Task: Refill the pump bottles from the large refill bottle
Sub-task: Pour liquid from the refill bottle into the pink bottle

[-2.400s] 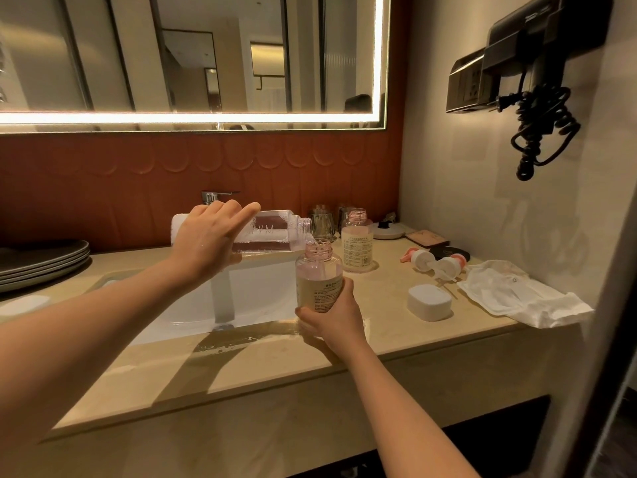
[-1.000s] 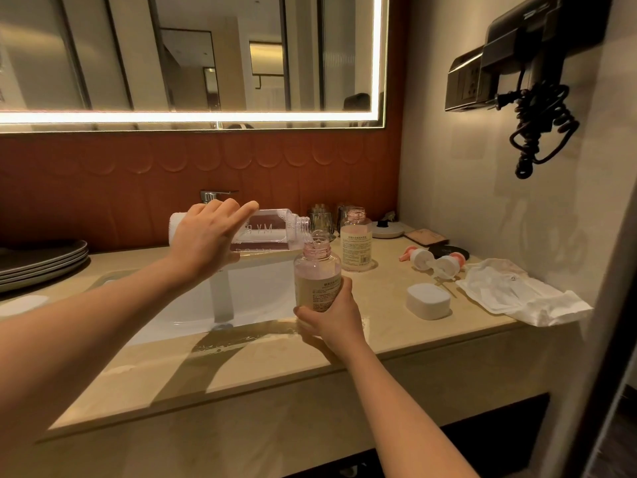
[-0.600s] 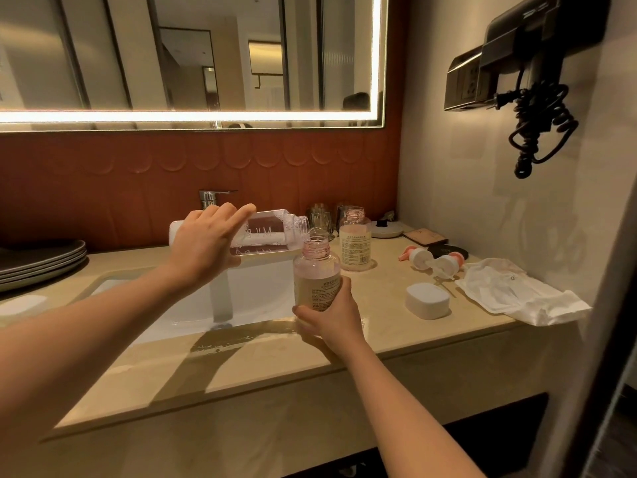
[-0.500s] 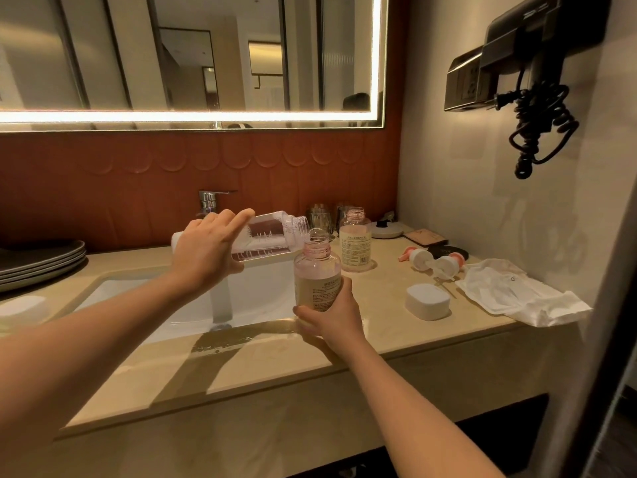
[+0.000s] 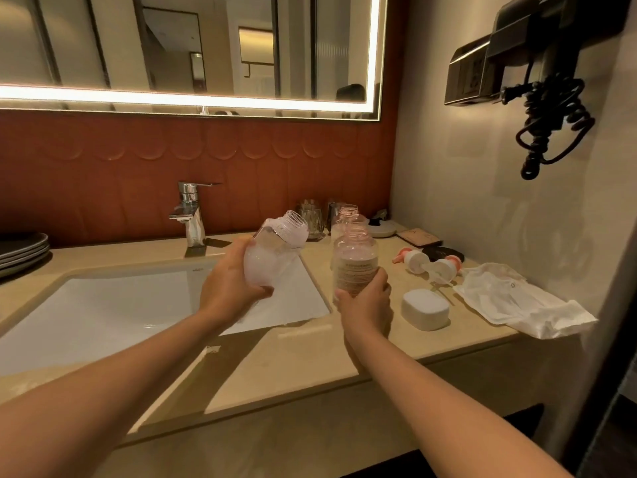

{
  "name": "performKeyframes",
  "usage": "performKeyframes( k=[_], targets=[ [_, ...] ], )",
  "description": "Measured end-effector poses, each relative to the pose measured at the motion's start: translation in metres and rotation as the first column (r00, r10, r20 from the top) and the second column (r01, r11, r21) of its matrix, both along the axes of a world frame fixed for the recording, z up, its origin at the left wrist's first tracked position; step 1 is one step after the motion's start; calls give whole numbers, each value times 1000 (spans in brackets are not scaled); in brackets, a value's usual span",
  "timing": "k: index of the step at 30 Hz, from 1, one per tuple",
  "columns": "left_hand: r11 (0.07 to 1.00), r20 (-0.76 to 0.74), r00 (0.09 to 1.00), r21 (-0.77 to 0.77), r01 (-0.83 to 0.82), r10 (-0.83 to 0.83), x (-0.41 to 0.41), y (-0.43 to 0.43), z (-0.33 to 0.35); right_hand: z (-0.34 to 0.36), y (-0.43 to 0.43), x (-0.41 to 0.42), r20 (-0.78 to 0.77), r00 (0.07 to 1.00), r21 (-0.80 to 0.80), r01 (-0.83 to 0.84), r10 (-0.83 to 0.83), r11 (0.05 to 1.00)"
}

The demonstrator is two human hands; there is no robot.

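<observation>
Across the top, a lit mirror [image 5: 189,46] over a red-brown wall. Below, a beige stone surface [image 5: 293,360] with a white sink [image 5: 120,305] sunk into it and a chrome tap [image 5: 189,215] behind the basin. High on the right wall, a black hair dryer [image 5: 551,63] with a coiled cord. At the right end of the surface, a crumpled white sheet [image 5: 517,298], cloth or plastic. At the far left, a stack of dark plates [image 5: 20,248].

Over the right part of the sink, the left grip [image 5: 225,288], wrapped around the lower body of the large refill bottle [image 5: 275,246]. Clear, uncapped, tilted with its open mouth up and to the right, apart from the other bottles.

Just right of the sink's edge, the right grip [image 5: 365,298], closed around the lower half of a pump bottle [image 5: 355,260]. Upright, pump off, neck open, base hidden behind the fingers.

Directly behind, a second open bottle [image 5: 349,213], standing near the wall beside some glasses [image 5: 310,219]. Right of the held bottle, a white rounded box [image 5: 425,309]. Beyond that, two pump heads [image 5: 415,260] lying on their sides.
</observation>
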State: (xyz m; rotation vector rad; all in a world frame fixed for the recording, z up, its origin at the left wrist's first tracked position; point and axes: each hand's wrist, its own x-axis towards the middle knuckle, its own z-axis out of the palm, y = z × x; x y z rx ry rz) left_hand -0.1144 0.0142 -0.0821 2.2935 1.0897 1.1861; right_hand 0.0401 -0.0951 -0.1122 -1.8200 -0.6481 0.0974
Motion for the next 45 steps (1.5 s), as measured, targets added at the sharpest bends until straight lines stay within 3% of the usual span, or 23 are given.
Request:
performKeyframes(
  k=[8, 12, 16, 22, 35, 41, 45],
  targets=[
    [993, 32, 999, -114, 19, -15, 42, 16, -9, 13, 20, 52, -35, 962, -67, 269, -271, 961],
    [987, 37, 999, -158, 4, 2, 61, 27, -13, 12, 36, 65, 28, 912, -86, 410, -410, 908],
    [982, 54, 998, -189, 2, 9, 75, 39, -14, 8, 54, 60, 103, 962, 28, 253, -254, 967],
    [977, 53, 998, -214, -16, 28, 88, 59, -17, 13, 87, 53, 30, 999, 112, -33, 29, 993],
    [974, -21, 1000, -227, -28, 24, 79, 89, -15, 39, 138, 80, -2, 999, 194, 46, -47, 980],
    [981, -15, 1000, -194, -16, 13, 47, 71, -8, 33, 100, 59, -16, 992, 214, -119, 125, 969],
    [987, -13, 1000, -162, -8, 6, 23, 48, -5, 27, 65, 36, 0, 990, 194, -135, 138, 972]
  ],
)
